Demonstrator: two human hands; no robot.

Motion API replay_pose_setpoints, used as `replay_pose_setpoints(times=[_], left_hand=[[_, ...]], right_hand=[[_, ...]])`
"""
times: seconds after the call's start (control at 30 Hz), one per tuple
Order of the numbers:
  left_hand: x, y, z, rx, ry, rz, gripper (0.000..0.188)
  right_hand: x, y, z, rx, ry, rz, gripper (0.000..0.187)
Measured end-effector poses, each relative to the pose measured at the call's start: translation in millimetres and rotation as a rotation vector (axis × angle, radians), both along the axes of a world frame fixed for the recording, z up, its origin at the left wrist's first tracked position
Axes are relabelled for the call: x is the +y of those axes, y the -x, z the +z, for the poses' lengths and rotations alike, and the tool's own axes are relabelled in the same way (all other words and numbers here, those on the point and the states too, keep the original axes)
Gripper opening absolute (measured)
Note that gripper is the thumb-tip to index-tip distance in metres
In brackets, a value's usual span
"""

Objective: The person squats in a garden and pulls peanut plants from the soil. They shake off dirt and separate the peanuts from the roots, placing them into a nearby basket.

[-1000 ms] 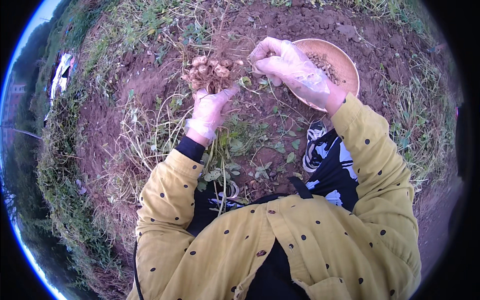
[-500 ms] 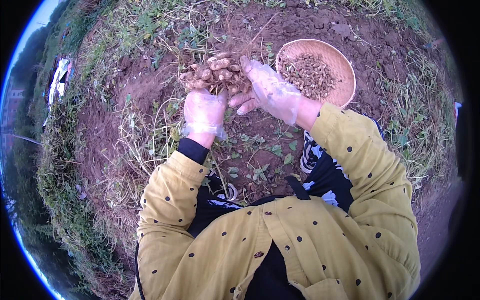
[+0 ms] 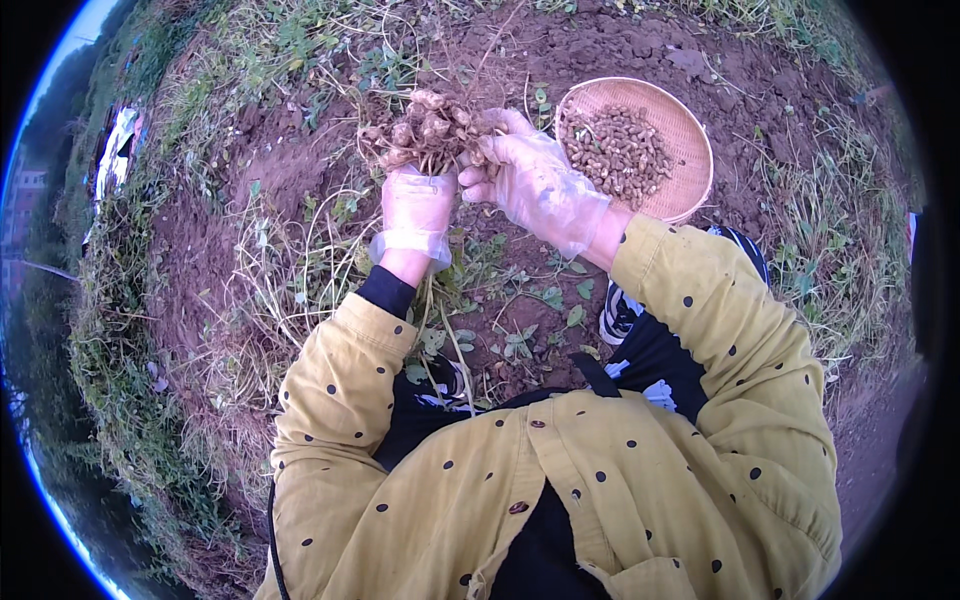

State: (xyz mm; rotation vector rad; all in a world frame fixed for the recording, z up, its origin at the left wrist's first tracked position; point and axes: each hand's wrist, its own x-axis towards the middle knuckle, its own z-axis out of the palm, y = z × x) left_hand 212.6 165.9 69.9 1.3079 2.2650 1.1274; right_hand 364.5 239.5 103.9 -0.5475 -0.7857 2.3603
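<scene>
A cluster of peanuts (image 3: 428, 128) with tangled roots hangs together on its plant, just beyond my hands. My left hand (image 3: 416, 205), in a clear plastic glove, is closed round the stems right below the pods, and the leafy stalks (image 3: 440, 310) trail down from it toward my shoe. My right hand (image 3: 535, 185), gloved alike, is at the cluster's right side. Its thumb and bent fingers pinch at the pods there; the exact pod between them is partly hidden.
A round woven basket (image 3: 692, 150) holding loose peanuts stands on the soil to the right of my right hand. Pulled plants and dry stalks (image 3: 285, 290) lie at the left. Weeds (image 3: 830, 210) grow at the right. My shoe (image 3: 622, 315) is below the basket.
My left hand has turned the peanut cluster and shifted slightly up and right. The fingers of my right hand have closed in on the cluster's right side.
</scene>
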Motion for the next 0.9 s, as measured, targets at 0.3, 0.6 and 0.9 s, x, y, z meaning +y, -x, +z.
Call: replay_pose_setpoints(times=[0.3,0.6,0.9], left_hand=[[-3,-7,11,0.240,0.166,0.026,0.035],[-3,-10,33,-0.635,0.244,-0.063,0.030],[-6,52,-49,0.297,0.160,-0.126,0.031]], right_hand=[[7,-4,8,-0.242,-0.206,0.067,0.030],[12,-14,13,0.122,-0.041,0.313,0.017],[28,-24,26,0.072,0.039,0.303,0.017]])
